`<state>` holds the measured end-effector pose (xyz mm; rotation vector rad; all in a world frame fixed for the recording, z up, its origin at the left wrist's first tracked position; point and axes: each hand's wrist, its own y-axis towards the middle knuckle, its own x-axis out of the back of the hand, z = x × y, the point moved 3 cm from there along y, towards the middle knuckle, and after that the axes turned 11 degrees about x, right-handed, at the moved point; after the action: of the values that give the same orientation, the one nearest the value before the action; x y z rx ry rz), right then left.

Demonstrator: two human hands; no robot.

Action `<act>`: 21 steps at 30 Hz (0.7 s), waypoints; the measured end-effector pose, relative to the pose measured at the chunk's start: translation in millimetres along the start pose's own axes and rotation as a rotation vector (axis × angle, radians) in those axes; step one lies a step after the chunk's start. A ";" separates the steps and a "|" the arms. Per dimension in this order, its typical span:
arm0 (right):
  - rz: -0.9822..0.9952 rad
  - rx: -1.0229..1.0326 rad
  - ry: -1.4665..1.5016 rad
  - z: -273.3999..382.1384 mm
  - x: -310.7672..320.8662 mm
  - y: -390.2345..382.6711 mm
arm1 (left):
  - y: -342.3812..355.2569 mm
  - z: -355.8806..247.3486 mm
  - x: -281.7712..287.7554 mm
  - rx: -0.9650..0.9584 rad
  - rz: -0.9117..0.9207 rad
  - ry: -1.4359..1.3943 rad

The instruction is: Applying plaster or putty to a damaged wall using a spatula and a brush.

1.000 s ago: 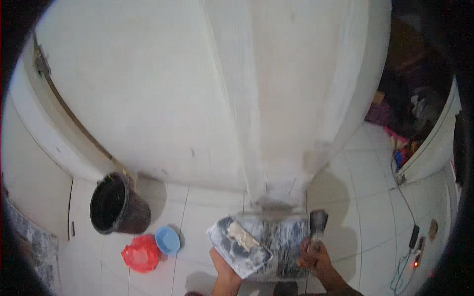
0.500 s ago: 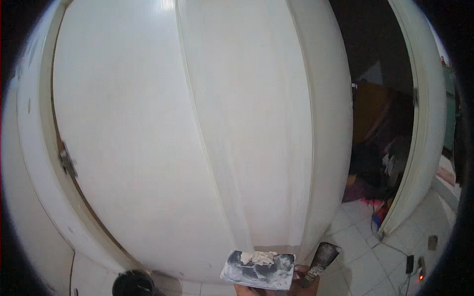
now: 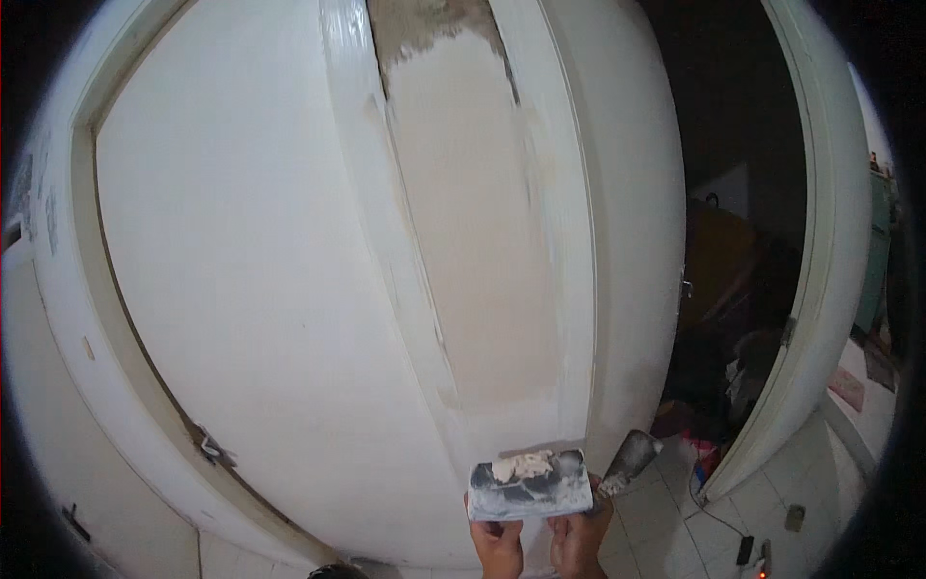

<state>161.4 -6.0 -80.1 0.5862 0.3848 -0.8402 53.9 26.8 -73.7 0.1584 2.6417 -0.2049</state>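
Note:
My left hand [image 3: 499, 548] grips the lower edge of a flat rectangular hawk [image 3: 531, 504], dark and smeared white. A lump of cream-coloured putty [image 3: 524, 466] sits along its far edge. Beside it, my right hand [image 3: 579, 542] is closed round a putty knife [image 3: 632, 458], whose broad, dirty blade points up and to the right. Whether the right fingers also touch the hawk cannot be made out. Beyond both hands rises a wall strip [image 3: 482, 241] between two white vertical bands, coated beige, with a rough grey-brown patch [image 3: 434, 24] at its top.
A white door [image 3: 241, 270] with a metal handle [image 3: 212, 449] stands on the left. To the right, a dark doorway [image 3: 738, 241] shows cluttered belongings. Cables and a power strip [image 3: 765, 560] with a lit red light lie on the tiled floor [image 3: 656, 526]. A dark round object [image 3: 338, 571] shows at the lower edge.
The view has tilted upward, bringing the strip's rough upper patch into sight. Both hands, with hawk and putty knife, appear slightly higher in the picture, and more of the fingers shows.

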 end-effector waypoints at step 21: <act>-0.031 -0.191 0.115 43.6 -14.8 -15.3 | -17.9 -61.7 17.9 -0.074 0.110 0.134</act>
<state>144.2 -32.6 -43.3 0.4522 0.5732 -0.7908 7.4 21.2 -26.4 0.3017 2.7592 -0.0612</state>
